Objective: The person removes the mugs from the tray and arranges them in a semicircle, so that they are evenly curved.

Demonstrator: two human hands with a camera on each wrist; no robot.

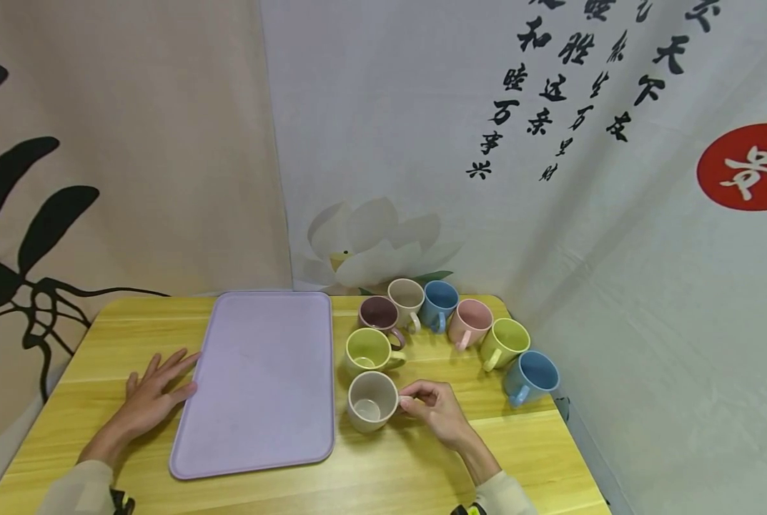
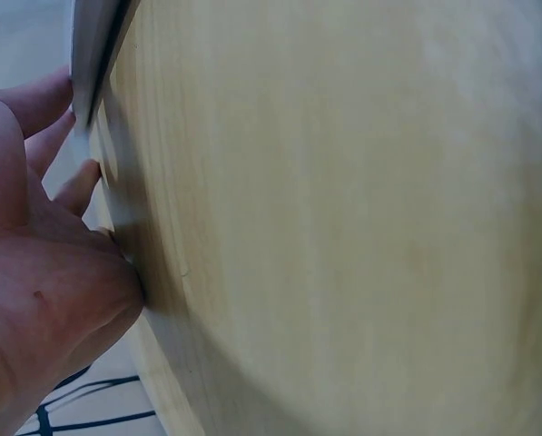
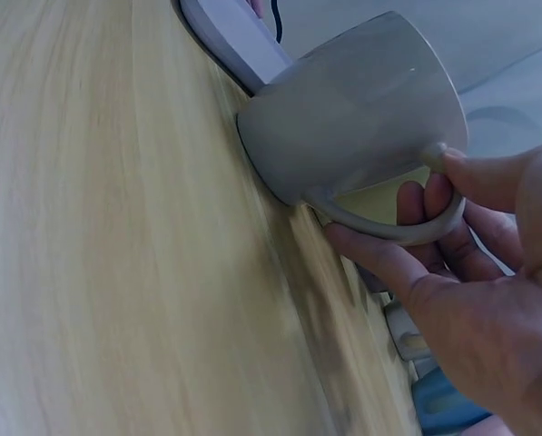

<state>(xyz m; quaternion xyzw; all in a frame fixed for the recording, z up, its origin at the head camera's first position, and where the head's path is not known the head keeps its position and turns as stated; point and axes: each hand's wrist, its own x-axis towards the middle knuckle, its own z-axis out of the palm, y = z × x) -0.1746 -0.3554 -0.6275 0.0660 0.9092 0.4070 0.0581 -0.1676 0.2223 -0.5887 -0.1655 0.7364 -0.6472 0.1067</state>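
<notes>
Beige mug [image 1: 372, 402]: we see it upright on the wooden table [image 1: 389, 472], just off the lilac tray's right edge, at 5 o'clock from the tray's middle.
Right hand [image 1: 436, 410]: at the mug's 3 o'clock, we find its fingers [image 3: 407, 263] curled through the handle, pinching it.
Lilac tray [image 1: 261, 379]: flat, at the mug's 9 o'clock.
Left hand [image 1: 154, 393]: spread flat on the table, fingertips touching the tray's left rim.
Other mugs: a green mug [image 1: 368, 350] stands at 12 o'clock just beside the beige one; six more arc from 12 to 3 o'clock.
</notes>
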